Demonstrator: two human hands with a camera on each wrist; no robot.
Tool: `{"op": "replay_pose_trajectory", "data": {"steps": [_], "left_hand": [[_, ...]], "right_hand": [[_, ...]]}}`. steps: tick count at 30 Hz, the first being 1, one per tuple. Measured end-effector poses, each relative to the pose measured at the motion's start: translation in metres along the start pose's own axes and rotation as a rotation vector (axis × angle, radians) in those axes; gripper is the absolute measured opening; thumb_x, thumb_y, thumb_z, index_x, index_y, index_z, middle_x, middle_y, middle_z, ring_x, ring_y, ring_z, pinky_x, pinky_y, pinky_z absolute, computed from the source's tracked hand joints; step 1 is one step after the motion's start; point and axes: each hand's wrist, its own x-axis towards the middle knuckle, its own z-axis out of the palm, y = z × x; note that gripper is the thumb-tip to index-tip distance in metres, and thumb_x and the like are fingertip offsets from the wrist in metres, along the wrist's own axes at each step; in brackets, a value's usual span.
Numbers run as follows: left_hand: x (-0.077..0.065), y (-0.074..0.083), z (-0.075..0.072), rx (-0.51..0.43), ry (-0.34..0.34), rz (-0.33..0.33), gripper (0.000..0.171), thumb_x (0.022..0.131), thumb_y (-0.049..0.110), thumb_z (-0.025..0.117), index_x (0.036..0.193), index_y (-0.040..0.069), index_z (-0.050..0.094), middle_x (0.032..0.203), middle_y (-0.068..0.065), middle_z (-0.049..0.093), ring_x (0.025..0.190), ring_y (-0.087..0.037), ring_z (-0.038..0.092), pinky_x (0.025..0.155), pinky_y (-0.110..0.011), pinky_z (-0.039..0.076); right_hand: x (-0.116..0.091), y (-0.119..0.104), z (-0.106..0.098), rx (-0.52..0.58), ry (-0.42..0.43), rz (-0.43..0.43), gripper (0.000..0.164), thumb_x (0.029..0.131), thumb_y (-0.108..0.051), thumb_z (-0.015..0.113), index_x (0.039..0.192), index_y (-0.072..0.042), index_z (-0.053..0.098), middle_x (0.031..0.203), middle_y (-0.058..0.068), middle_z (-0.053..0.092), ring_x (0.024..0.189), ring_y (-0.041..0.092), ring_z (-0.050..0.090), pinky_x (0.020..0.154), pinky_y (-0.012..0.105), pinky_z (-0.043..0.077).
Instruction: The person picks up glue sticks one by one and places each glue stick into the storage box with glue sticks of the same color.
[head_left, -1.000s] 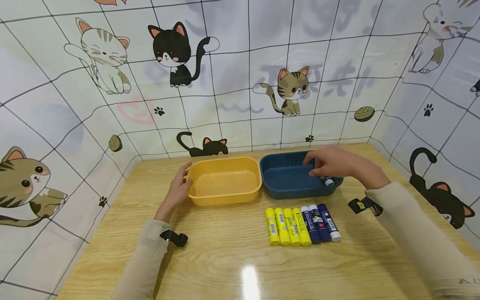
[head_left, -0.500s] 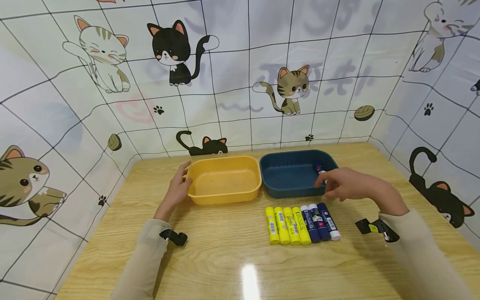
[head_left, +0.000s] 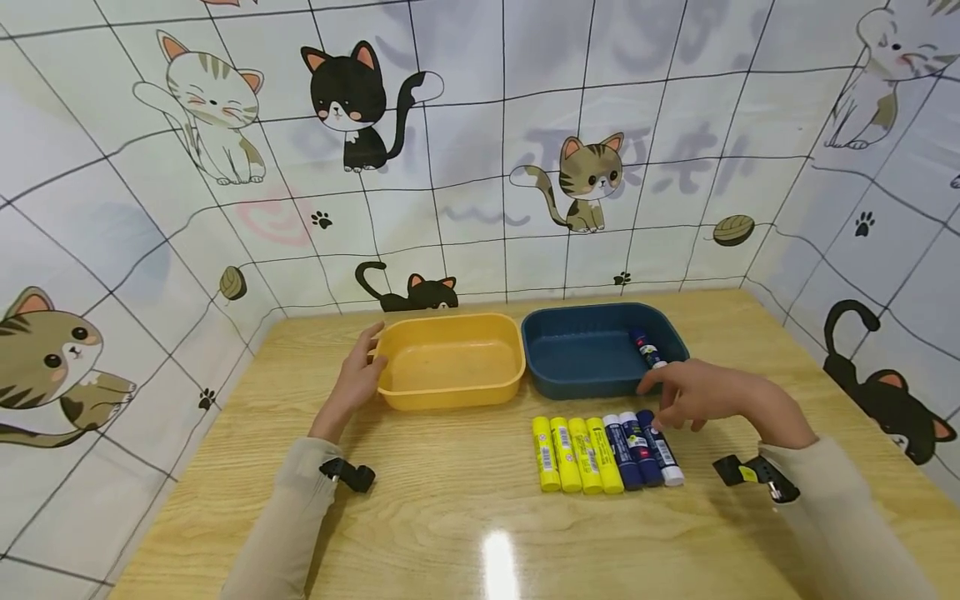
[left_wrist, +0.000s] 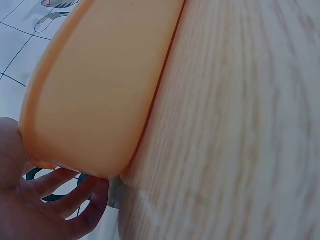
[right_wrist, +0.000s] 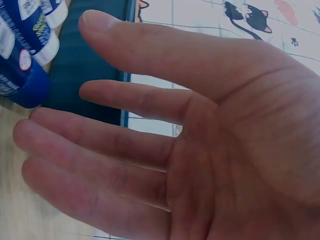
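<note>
My left hand (head_left: 351,385) rests at the left end of a yellow plastic bin (head_left: 450,392), fingertips against its end wall and thumb by the rim. The left wrist view shows these fingers (left_wrist: 75,197) touching the wall. My right hand (head_left: 705,396) holds nothing and hovers between a dark blue bin (head_left: 585,389) and the rightmost navy glue stick (head_left: 660,450), fingertips close over that stick's upper end. Palm and spread fingers (right_wrist: 100,165) show in the right wrist view. Inside the blue bin, one navy glue stick (head_left: 647,347) leans at the right end.
On the wooden table (head_left: 420,508), a row of yellow glue sticks (head_left: 577,454) and further navy glue sticks (head_left: 630,450) lies in front of the bins. The two bins stand side by side. A cat-patterned sheet (head_left: 465,167) rises behind the table and along both sides.
My right hand has left the blue bin and come toward the row, lowering near the navy glue sticks. The glue stick in the bin is now uncovered. My left hand stays put.
</note>
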Motion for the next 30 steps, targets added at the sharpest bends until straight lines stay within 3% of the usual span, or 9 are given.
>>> {"op": "replay_pose_trajectory", "data": {"steps": [10,30], "left_hand": [[0.001,0.0,0.0,0.001,-0.002,0.002,0.061,0.107,0.009,0.041,0.165,0.018,0.024,0.158,-0.028,0.04,0.135,-0.049,0.053,0.101,-0.06,0.053],[0.0,-0.001,0.002,-0.008,-0.003,0.005,0.062,0.107,0.008,0.041,0.165,0.02,0.025,0.158,-0.027,0.041,0.135,-0.049,0.054,0.099,-0.059,0.054]], "right_hand": [[0.004,0.005,0.006,0.026,-0.059,0.078,0.075,0.088,-0.025,0.082,0.149,0.001,0.047,0.096,0.005,0.072,0.083,0.02,0.068,0.069,0.037,0.06],[0.016,0.012,0.016,0.038,-0.104,0.072,0.072,0.084,-0.022,0.085,0.143,0.0,0.049,0.082,0.004,0.069,0.074,0.019,0.066,0.067,0.038,0.06]]}}
